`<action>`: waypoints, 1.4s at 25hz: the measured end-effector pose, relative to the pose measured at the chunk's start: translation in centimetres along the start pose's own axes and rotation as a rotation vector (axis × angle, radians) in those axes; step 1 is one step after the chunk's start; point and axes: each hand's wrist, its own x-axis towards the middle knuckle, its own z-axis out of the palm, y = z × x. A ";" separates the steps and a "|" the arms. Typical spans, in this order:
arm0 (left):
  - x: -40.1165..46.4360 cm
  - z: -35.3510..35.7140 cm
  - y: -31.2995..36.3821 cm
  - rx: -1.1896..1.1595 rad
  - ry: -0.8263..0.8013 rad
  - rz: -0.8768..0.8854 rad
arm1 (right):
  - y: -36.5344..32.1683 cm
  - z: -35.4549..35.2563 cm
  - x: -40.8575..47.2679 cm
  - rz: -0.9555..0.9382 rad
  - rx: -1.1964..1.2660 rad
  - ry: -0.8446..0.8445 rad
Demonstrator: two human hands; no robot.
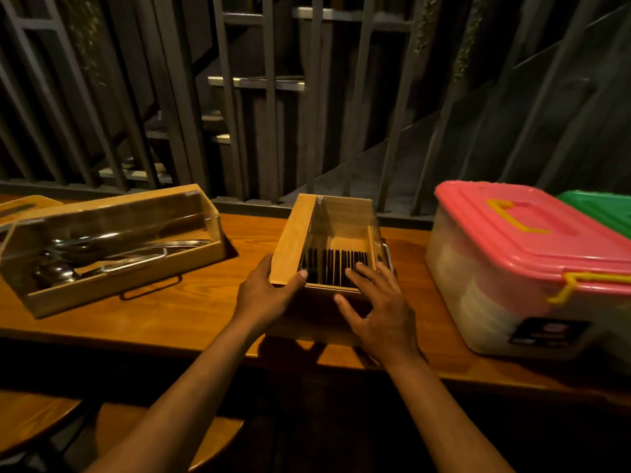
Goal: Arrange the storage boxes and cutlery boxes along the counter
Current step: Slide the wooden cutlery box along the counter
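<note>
Both hands are on the small wooden cutlery box [327, 247] at the middle of the tabletop [191, 302], and I read this as me squaring it up, not lifting it. My left hand [264, 295] cups the box's near left corner, thumb hooked over the near rim, the rest of the fingers hidden against the left wall; it is half closed around the wood. My right hand [379, 308] lies spread and flat, fingertips [358, 266] resting on the near edge over the row of dark utensil handles [336, 262]; it grips nothing, only presses. That pairing makes sense to me: one hand steers the corner, the other holds the box down so it slides without tipping.

The box stands end-on to me, its clear cover [345, 220] slanting up toward the far side. To its left, well apart, lies the long cutlery box [112, 247] with metal utensils under its own clear cover, skewed against the tabletop's edge. To the right stands the pink-lidded storage box [522, 264], and just beyond it a green lid [604, 209] shows, likely a second one.

I judge the row unfinished: the long box needs straightening, and the gaps are uneven.
</note>
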 end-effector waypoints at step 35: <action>-6.0 1.4 3.9 0.456 0.082 0.238 | 3.2 -5.4 -1.6 0.076 -0.115 0.183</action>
